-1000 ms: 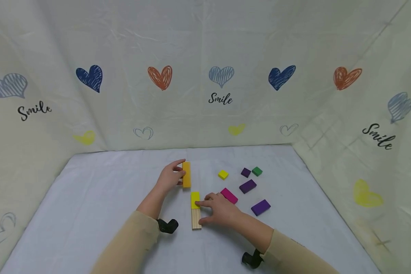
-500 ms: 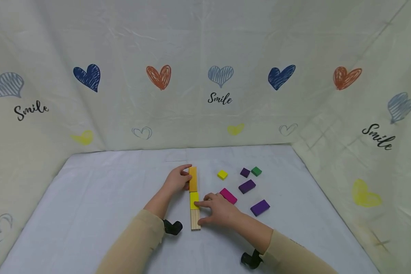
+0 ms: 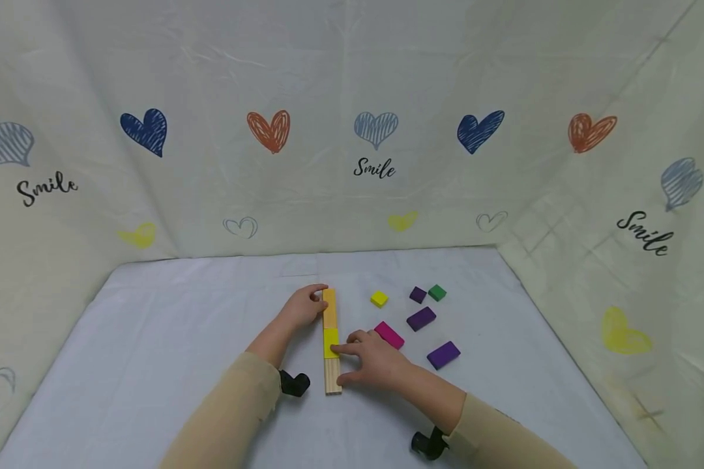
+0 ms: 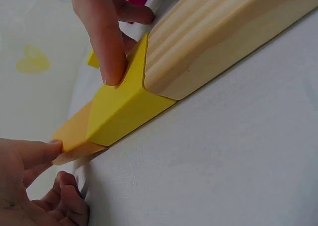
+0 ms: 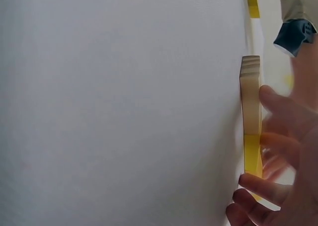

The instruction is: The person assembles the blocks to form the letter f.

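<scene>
A row of blocks lies end to end on the white cloth: an orange block [image 3: 330, 310] at the far end, a yellow block [image 3: 330, 336] in the middle, a plain wooden block [image 3: 332, 379] nearest me. My left hand [image 3: 301, 308] holds the orange block, index finger at its far end and thumb on its side. With a straight index finger my right hand [image 3: 377, 359] presses on the yellow block [image 4: 119, 109]. Its thumb lies against the side of the plain wooden block [image 5: 251, 104]. Its other fingers are partly hidden in the head view.
Right of the row lie a pink block [image 3: 390, 335], a small yellow block [image 3: 379, 299], a small dark purple block [image 3: 418, 295], a green block [image 3: 437, 292] and two longer purple blocks [image 3: 421, 318]. A heart-printed cloth [image 3: 322, 189] hangs behind the table.
My left hand has brought the orange block rightward and nearer, closing the gap until it meets the yellow block's far end in line. The right hand stays in place.
</scene>
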